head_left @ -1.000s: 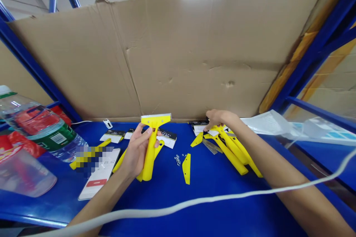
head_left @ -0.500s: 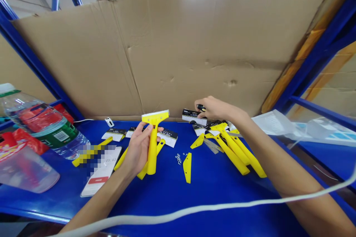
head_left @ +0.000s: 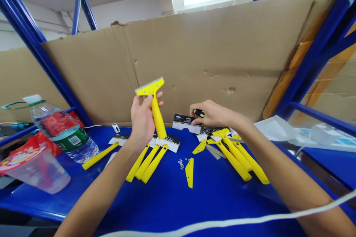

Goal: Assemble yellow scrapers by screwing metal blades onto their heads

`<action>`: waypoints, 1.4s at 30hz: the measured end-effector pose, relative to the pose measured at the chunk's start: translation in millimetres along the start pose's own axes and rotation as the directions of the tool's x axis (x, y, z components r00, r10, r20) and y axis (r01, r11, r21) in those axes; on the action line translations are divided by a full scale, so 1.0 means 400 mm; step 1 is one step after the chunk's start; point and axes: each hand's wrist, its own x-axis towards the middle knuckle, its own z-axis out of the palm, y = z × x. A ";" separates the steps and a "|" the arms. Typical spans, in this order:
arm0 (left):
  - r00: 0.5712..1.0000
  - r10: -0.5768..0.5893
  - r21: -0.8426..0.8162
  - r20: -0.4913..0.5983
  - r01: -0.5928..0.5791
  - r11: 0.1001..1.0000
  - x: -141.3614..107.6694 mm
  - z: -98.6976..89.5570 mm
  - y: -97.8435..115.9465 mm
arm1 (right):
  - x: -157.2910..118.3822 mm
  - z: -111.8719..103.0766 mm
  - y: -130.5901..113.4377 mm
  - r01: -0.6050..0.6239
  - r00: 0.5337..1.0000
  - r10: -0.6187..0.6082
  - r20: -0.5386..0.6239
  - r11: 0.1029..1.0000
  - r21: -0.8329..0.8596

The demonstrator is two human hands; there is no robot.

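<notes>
"What is in your left hand (head_left: 143,122)?"

"A yellow scraper (head_left: 156,113), gripped firmly by its handle and raised above the blue workbench (head_left: 167,207). Its long axis tilts: the head, with its pale blade edge (head_left: 149,83), points up and to your left, and the handle end points down and to your right, toward a printed card (head_left: 167,143)."

"And your right hand (head_left: 214,114)?"

"It pinches a small black-and-yellow handle (head_left: 199,113). Your fingers hide whatever extends from it, so I cannot tell what tool it is. Another printed card (head_left: 186,123) sits just below, near a heap of yellow scrapers (head_left: 236,155)"
</notes>
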 end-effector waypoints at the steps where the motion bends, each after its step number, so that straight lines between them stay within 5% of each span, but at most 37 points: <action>1: 0.999 0.047 -0.007 0.003 -0.047 0.999 0.017 0.023 -0.003 | -0.003 -0.005 -0.005 -0.003 1.000 0.003 -0.014 1.000 -0.002; 7: 0.949 0.316 -0.058 -0.013 -0.316 0.947 0.084 0.107 -0.029 | -0.021 -0.017 -0.007 0.131 0.991 -0.131 -0.032 0.991 -0.012; 13: 0.939 0.344 -0.078 0.009 -0.342 0.936 0.084 0.110 -0.047 | -0.017 -0.006 -0.005 0.204 0.978 -0.205 -0.028 0.979 -0.025; 21: 0.981 0.130 -0.081 0.146 -0.119 0.990 0.073 0.102 -0.114 | -0.031 -0.033 -0.046 0.049 0.997 -0.051 -0.060 0.998 -0.036; 26: 0.959 -0.055 -0.035 0.278 0.068 0.997 0.088 0.075 -0.128 | -0.035 -0.040 -0.046 0.032 0.994 -0.041 -0.099 0.995 -0.093; 34: 0.941 -0.202 0.024 0.273 0.204 0.979 0.127 0.031 -0.130 | -0.051 -0.065 -0.075 -0.001 0.998 -0.009 -0.067 0.990 -0.143; 38: 0.895 -0.299 0.078 0.332 0.290 0.954 0.120 0.035 -0.132 | -0.057 -0.063 -0.083 0.000 0.984 -0.043 -0.174 0.970 -0.245; 42: 0.851 -0.286 0.162 0.441 0.238 0.958 0.105 0.051 -0.116 | -0.058 -0.053 -0.087 -0.027 0.934 -0.113 -0.338 0.923 -0.384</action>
